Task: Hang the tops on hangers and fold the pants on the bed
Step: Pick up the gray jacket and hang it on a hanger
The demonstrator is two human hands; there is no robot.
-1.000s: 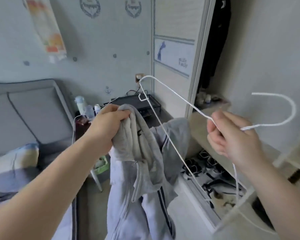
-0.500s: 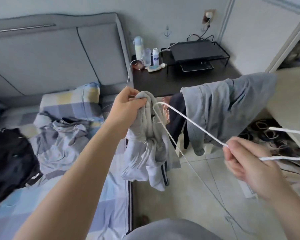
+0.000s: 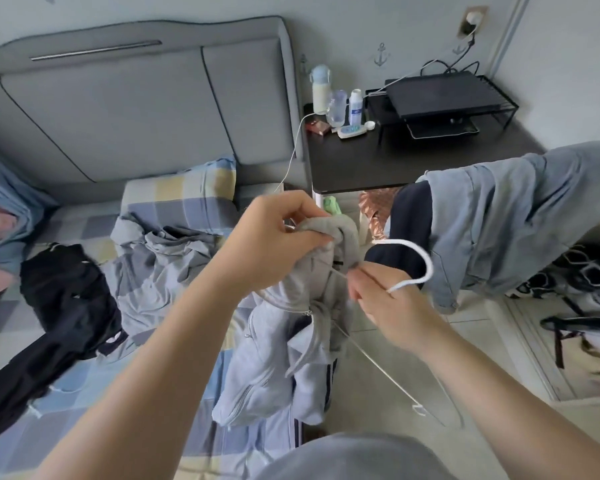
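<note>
Beside bed (image 3: 80, 225), right hand (image 3: 392, 303) gripping hanger (image 3: 427, 262), now against hoodie (image 3: 267, 368) in left hand (image 3: 278, 237) grip.

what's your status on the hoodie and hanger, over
Left hand grips grey hoodie by the hood. Right hand holds white hanger at its neck, beside it. Blue garment draped close behind.

Clothes (image 3: 160, 258) lie on the bed (image 3: 84, 420), nightstand (image 3: 388, 164) right.

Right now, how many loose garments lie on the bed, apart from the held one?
2: a black garment toward the left, and a crumpled grey garment beside it, below the checked pillow. More may be hidden in the grey folds or behind the arms.
</note>
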